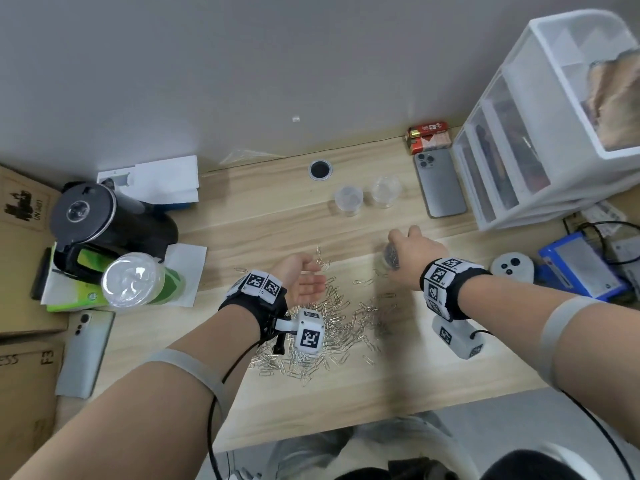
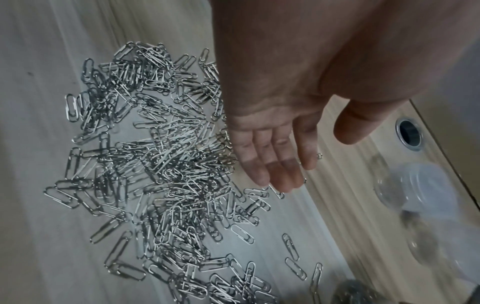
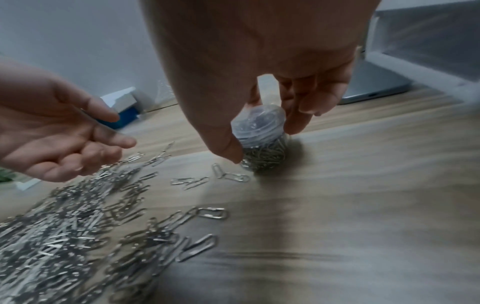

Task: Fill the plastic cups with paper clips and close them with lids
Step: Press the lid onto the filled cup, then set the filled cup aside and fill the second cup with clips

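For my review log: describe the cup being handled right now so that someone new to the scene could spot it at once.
Start at the white drawer unit on the right of the wooden desk, then come toward the person past the grey phone. Under the right hand stands a small clear cup, gripped from above. Unlike the two cups near the wall, it is packed with paper clips and lidded.

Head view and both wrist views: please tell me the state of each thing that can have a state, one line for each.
filled cup: full of clips, lid on, held by right hand.
left hand: open, palm up, holds nothing.
two far cups: upright, look empty; lids unclear.
paper clips: loose pile on the desk.
phone: lying face down.
kettle: lid closed.
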A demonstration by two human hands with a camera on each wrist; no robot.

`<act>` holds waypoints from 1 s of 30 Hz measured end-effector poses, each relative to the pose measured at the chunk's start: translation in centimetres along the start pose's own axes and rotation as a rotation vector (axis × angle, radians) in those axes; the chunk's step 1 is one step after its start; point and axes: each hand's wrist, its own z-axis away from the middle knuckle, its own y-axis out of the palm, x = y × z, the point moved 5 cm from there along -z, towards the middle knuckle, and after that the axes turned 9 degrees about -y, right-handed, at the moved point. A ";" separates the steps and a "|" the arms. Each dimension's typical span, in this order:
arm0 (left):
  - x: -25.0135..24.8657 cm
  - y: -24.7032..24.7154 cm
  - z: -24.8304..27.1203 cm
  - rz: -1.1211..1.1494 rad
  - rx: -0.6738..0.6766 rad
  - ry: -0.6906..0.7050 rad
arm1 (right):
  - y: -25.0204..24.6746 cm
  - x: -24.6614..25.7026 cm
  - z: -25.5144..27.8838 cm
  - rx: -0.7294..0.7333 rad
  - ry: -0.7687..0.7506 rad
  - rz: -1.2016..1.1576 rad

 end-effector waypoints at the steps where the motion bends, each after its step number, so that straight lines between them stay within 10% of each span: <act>1: -0.1 0.2 0.0 -0.002 -0.002 -0.004 | -0.1 -0.7 0.0 0.003 0.009 -0.001; 16: -3.3 -3.4 0.1 0.071 -0.069 0.033 | -7.3 2.3 -5.5 -0.389 -0.120 0.026; 30: 0.0 -8.3 -0.4 0.203 -0.072 -0.026 | -6.0 7.5 -11.3 -0.198 -0.259 0.294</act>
